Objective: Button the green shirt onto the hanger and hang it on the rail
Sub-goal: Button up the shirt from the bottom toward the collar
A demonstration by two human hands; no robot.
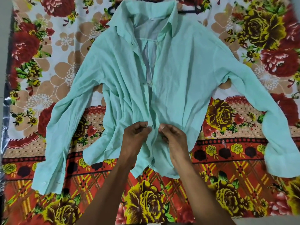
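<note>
The mint green shirt (pixel 178 78) lies face up on the bed with both sleeves spread out. Its front is open from the collar down to about mid-chest. A black hanger (pixel 189 11) sits inside the collar, with parts of it showing at both shoulders. My left hand (pixel 135 135) pinches the left edge of the placket low on the shirt. My right hand (pixel 174 137) pinches the right edge just opposite, fingers curled on the cloth. A small button shows between the two hands.
The shirt rests on a floral bedspread (pixel 235 184) in red, yellow and peach. The bed's left edge and a strip of floor (pixel 4 65) run down the left side. No rail is in view.
</note>
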